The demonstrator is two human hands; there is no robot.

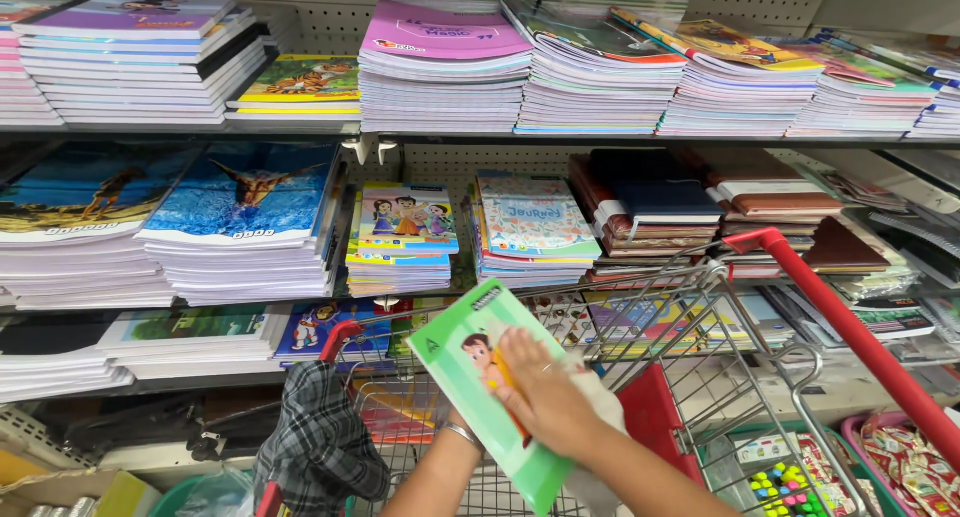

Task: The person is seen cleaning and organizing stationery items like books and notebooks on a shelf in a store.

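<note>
Green notebook (478,402), long axis tilted from near right to far left, lay above the wire cart (700,377), right hand (545,397) flat on its cover, left hand (450,439) gripping beneath.

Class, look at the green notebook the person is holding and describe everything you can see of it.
The green notebook is thin, with a glossy light-green cover showing a cartoon child and a white strip along one edge. It is tilted, above the wire shopping cart. The right hand lies flat on its cover with a cloth; the left hand supports it from behind.
</note>
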